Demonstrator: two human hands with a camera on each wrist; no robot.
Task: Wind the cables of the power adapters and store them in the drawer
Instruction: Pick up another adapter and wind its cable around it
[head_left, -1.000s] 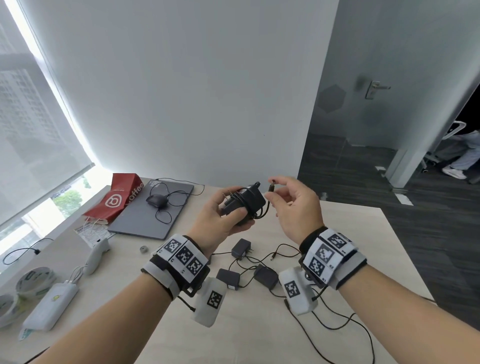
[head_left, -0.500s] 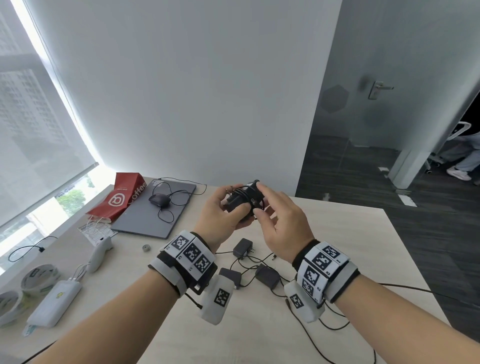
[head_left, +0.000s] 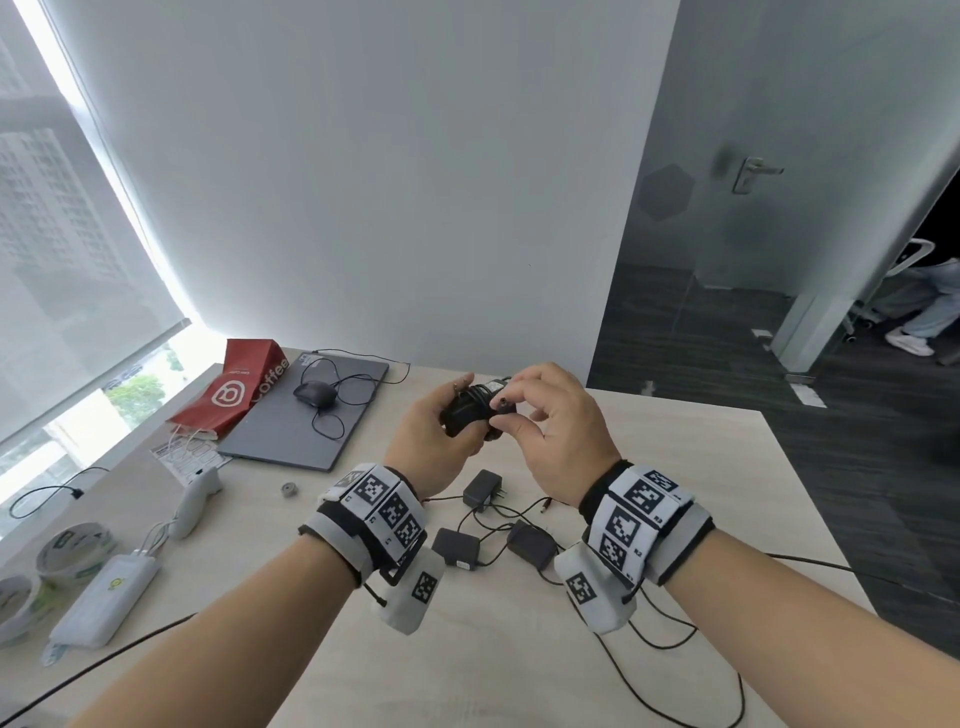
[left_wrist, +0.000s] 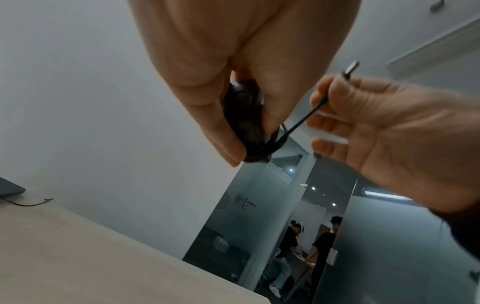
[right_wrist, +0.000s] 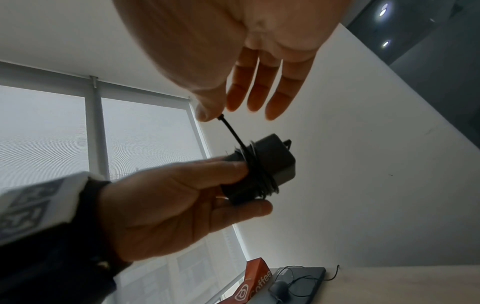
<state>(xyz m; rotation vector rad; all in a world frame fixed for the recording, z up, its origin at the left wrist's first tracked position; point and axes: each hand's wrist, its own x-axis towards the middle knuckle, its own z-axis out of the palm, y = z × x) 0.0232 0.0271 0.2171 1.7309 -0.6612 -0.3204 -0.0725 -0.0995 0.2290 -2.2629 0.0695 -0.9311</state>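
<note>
Office table, adapter held above its middle.
Head view: left hand (head_left: 434, 434) gripped the wound power adapter (head_left: 467, 415); three more adapters (head_left: 483, 491) lay near the table's (head_left: 727, 467) middle. Left wrist view: right hand (left_wrist: 384, 131) pinched the cable end (left_wrist: 350, 70). Right wrist view: cable (right_wrist: 259, 170) coiled round the adapter body.

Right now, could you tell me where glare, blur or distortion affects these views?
Head view: the window blows out white and the wide lens bends the wall edges. Left wrist view: the left hand is close and soft. Right wrist view: the adapter is backlit and dark, slightly blurred.
</note>
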